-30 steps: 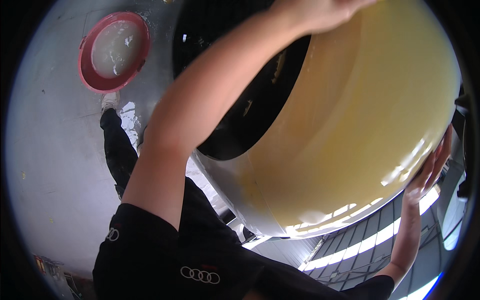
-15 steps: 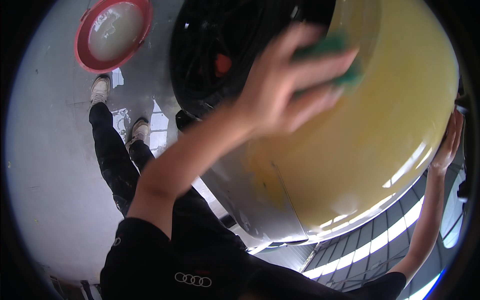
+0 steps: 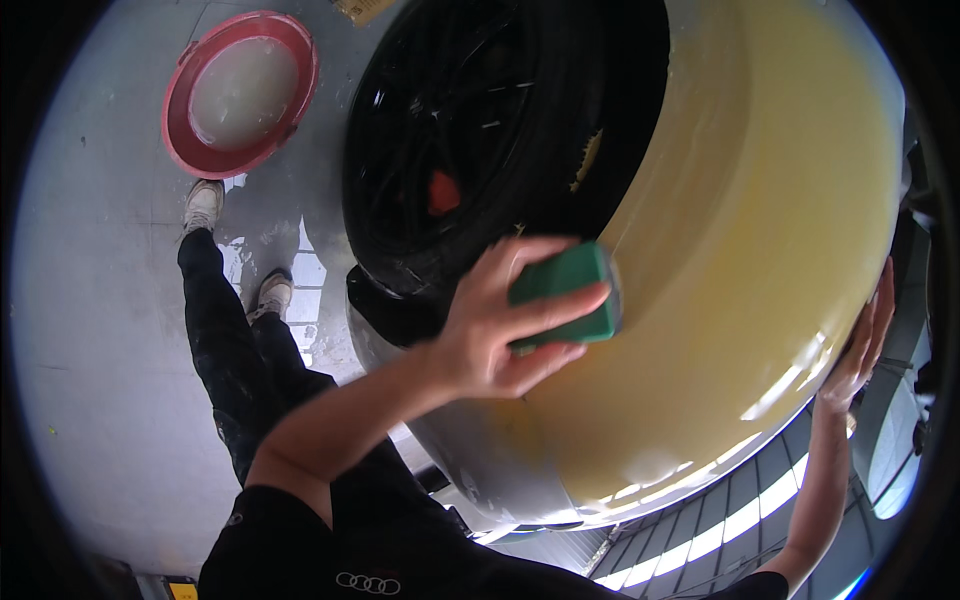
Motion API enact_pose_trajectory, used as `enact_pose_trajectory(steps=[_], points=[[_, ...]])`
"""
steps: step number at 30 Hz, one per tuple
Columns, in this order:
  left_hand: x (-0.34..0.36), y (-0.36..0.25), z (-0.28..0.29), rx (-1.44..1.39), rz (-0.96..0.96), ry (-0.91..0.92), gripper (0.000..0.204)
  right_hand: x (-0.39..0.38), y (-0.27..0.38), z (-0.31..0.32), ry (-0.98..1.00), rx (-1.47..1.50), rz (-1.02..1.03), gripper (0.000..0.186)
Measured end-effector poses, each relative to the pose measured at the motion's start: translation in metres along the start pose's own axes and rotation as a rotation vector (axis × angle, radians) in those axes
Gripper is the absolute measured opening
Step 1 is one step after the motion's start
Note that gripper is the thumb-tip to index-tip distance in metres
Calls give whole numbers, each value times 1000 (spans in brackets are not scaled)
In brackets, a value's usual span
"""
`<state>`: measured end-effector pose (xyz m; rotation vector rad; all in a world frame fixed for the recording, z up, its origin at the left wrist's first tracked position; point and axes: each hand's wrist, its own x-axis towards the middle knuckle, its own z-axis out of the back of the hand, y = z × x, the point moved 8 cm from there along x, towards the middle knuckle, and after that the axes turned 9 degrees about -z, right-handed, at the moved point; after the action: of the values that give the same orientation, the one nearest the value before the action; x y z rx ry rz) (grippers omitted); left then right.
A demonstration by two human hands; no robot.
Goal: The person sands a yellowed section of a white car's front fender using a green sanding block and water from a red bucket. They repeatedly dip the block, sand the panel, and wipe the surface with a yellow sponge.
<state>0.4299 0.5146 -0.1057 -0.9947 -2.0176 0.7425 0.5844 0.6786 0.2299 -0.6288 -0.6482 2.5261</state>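
My left hand (image 3: 482, 330) grips a green sanding block (image 3: 575, 285), fingers spread along its top and sides. A thin grey layer shows at the block's right edge, against the car's fender (image 3: 720, 300). The block lies on the fender beside the wheel arch. That panel is dull yellowish with grey areas, and looks wet. At the far right my right hand (image 3: 865, 335) rests flat on the fender's upper edge, its fingers stretched out, holding nothing.
Left of the fender is a black wheel (image 3: 430, 110) with a red brake caliper (image 3: 443, 193). A red tub (image 3: 180, 140) of cloudy water stands on the grey floor (image 3: 110, 300), near my shoes. Puddles (image 3: 308, 270) shine there. Cardboard (image 3: 362, 8) lies at the top edge.
My left hand has drawn the sanding block nearer to me along the wheel arch edge. The whole view has shifted a little. My right hand still rests on the fender.
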Motion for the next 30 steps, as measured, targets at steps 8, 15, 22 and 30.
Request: enact_pose_trajectory(steps=[8,15,22,30], points=[[115,72,-6,99,30,-117,54,-6,-12,-10,-34,208,-214,57],[141,95,-3,150,41,-109,53,-12,-29,-17,5,418,-502,59],[2,-5,-13,21,72,19,52,-6,-2,-3,29,52,-12,67],[81,26,-15,149,-259,-92,53,-8,-25,-6,91,-23,123,64]])
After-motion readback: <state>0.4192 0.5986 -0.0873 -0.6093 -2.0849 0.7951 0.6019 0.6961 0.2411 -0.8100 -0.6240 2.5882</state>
